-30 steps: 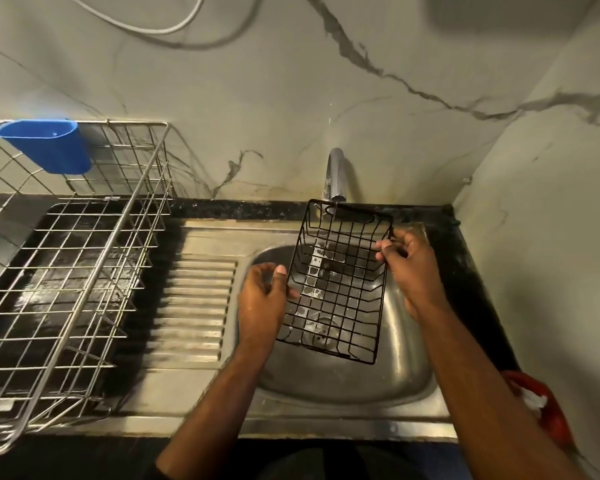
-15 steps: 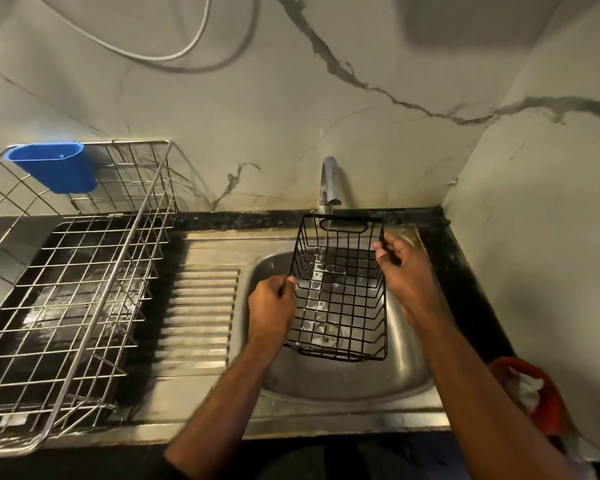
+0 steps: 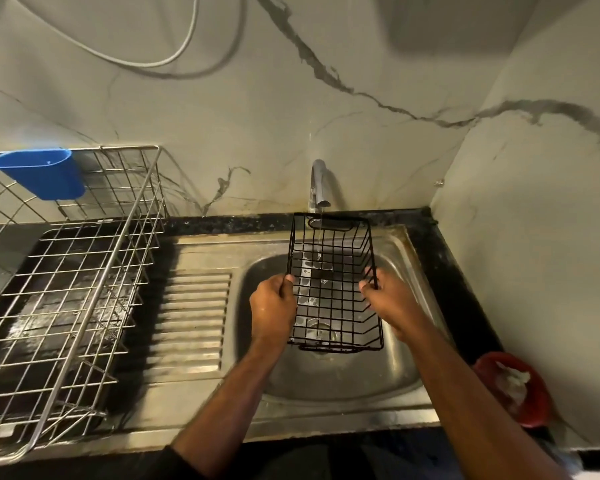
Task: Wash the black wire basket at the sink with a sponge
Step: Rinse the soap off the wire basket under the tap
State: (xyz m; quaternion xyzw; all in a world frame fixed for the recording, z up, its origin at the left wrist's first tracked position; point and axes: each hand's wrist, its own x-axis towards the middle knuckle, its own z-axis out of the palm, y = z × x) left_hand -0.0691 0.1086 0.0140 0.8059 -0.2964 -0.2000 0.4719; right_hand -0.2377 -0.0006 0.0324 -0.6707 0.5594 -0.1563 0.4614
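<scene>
The black wire basket (image 3: pixel 333 271) hangs over the steel sink bowl (image 3: pixel 406 368), open side up and roughly level. My left hand (image 3: pixel 272 306) grips its left rim and my right hand (image 3: pixel 392 299) grips its right rim. A thin stream of water falls from the tap (image 3: pixel 318 183) into the basket's far end. No sponge is in either hand.
A steel dish rack (image 3: pixel 66 289) with a blue plastic cup (image 3: pixel 42 174) stands on the counter at left. The ribbed drainboard (image 3: pixel 191 317) lies between rack and bowl. A red dish (image 3: pixel 534 403) holding something white sits on the black counter at right, against the wall.
The basket has turned from tilted on edge to level, open side up, under the running tap. Both hands shifted to grip its two long rims.
</scene>
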